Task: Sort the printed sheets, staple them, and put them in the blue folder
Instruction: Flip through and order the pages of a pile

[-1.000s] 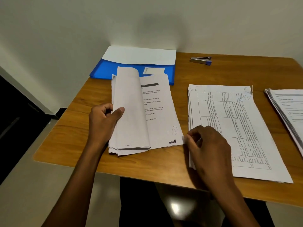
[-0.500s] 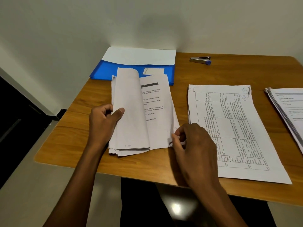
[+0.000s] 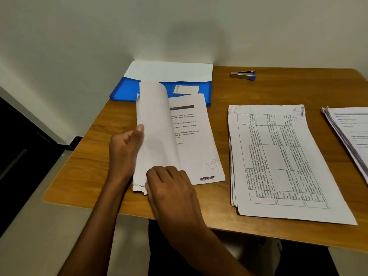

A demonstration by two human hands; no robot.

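The right hand [image 3: 171, 184] rests on the near left corner of the left stack of printed sheets [image 3: 191, 140], fingers [image 3: 159, 171] curled over the fanned sheet edges; whether they pinch a sheet cannot be told. The left hand [image 3: 124, 148] sits at the left edge of the same stack, fingers curled and thumb up against a group of turned-back sheets [image 3: 155, 124], holding them raised and curved. The exposed page carries printed text and a handwritten mark near its lower right corner. Right of this stack, apart from it, lies a second stack [image 3: 278, 160] with a printed table on top. A third stack [image 3: 352, 134] lies further right, cut by the frame edge. Behind the left stack, the blue folder [image 3: 123, 90] lies open on the bench [image 3: 258, 90], the stack's far edge overlapping it. The stapler [image 3: 243, 75] lies behind and to the right of the left stack, near the wall.
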